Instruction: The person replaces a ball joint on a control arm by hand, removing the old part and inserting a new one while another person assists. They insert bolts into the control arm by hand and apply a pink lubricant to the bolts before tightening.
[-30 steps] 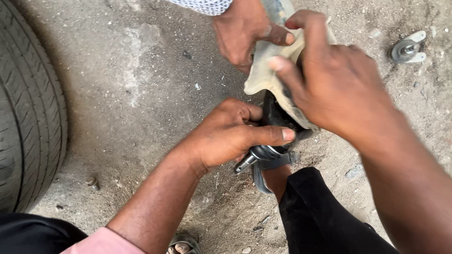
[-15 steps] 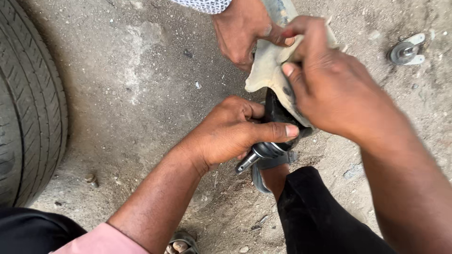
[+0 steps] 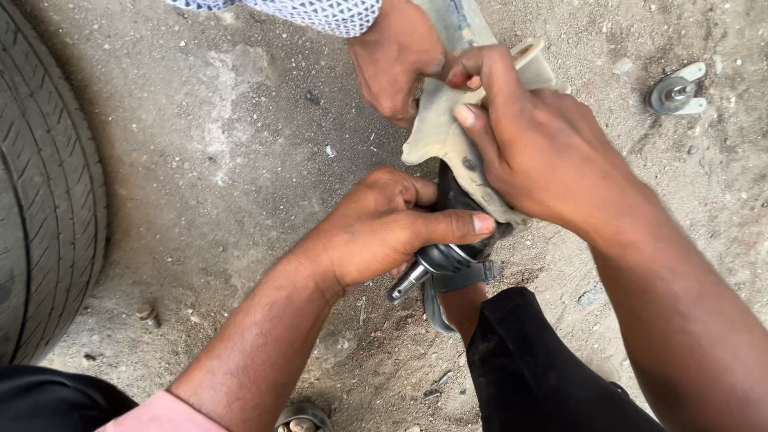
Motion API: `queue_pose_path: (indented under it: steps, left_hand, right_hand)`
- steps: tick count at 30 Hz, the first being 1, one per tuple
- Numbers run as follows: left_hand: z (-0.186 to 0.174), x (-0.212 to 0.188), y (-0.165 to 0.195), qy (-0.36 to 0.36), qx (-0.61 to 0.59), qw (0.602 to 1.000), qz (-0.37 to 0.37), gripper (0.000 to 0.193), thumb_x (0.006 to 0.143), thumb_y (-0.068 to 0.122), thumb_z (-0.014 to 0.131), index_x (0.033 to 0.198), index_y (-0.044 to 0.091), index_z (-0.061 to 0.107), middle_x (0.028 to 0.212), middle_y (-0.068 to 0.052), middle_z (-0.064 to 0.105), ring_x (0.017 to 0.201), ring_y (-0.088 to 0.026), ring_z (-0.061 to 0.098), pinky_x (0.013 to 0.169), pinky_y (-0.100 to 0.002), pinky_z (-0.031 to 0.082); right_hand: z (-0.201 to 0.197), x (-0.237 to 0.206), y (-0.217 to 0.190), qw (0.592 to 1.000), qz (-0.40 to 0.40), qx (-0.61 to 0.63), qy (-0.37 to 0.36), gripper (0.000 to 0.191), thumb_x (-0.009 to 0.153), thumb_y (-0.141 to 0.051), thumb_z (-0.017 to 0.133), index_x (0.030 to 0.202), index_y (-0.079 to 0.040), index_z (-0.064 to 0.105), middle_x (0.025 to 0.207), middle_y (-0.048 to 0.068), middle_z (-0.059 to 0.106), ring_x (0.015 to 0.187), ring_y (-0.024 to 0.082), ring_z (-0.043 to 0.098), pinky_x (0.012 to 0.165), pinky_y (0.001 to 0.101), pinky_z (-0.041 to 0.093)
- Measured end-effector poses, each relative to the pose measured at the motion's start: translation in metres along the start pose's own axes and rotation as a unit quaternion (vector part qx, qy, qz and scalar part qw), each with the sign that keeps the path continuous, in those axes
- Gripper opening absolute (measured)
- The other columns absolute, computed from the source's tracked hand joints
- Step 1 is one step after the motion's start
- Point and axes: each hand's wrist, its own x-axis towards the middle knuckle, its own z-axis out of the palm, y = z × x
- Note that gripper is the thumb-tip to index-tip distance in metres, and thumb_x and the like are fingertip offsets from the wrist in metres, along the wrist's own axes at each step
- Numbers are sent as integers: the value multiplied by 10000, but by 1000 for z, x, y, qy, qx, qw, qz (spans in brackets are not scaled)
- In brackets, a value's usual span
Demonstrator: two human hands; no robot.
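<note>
Hands working a dusty rubber sleeve on a black car part

Ground of grey concrete [image 3: 240, 160] fills the head camera's view, seen from above. The person's left hand [image 3: 384, 228] reaches in from the lower left and is wrapped tight around a black car part [image 3: 452, 196], thumb laid flat across it. Just below the thumb, a short metal threaded stud [image 3: 408, 280] sticks out of the part's rounded lower end, with a dark strap [image 3: 468, 276] looped beneath it. The person's right hand [image 3: 544, 152] comes in from the right and pinches a dusty beige rubber sleeve [image 3: 436, 132], which sits over the upper section of the black part. A co-worker's hand [image 3: 396, 60], in a blue-and-white patterned sleeve [image 3: 320, 12], grips the top of the same rubber sleeve. The whole assembly is held just above the ground, at centre frame. A car tyre [image 3: 44, 184] stands along the left edge. A small round metal mount [image 3: 676, 92] lies on the ground at upper right, well apart from the hands. No packages, labels or signs can be made out.
</note>
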Motion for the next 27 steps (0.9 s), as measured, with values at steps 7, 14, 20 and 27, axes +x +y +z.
queue_pose_path:
  steps: [7,14,20,27]
  left_hand:
    - [-11,-1,-1,-10,1,1000,-7,355,742,416,806,832,73,812,556,-36,695,399,-74,520,337,-250,354]
    - [-10,0,0,10,31,999,-16,400,753,412,826,774,14,780,501,-57,619,380,-81,522,327,-265,340]
    - [-9,1,-3,8,20,1000,-16,360,757,400,824,794,43,797,503,-36,626,389,-69,526,333,-252,355]
    - [-13,3,-10,9,13,1000,-16,368,736,405,821,841,53,810,507,-34,635,394,-66,541,339,-247,385]
  right_hand:
    - [-3,-6,2,999,-33,-6,-1,338,1085,-184,474,1362,-45,340,902,181,724,665,313,727,559,427,556]
    - [3,3,-3,996,62,-48,-32,293,1104,-278,510,1297,-93,391,710,121,706,563,284,710,503,423,537]
    - [-1,-8,-1,996,-70,-51,34,336,1075,-150,521,1353,-49,363,667,107,689,533,261,692,592,466,529]
    - [12,-3,0,999,-35,-22,7,380,1042,-103,565,1375,-135,385,664,111,688,491,281,668,452,425,498]
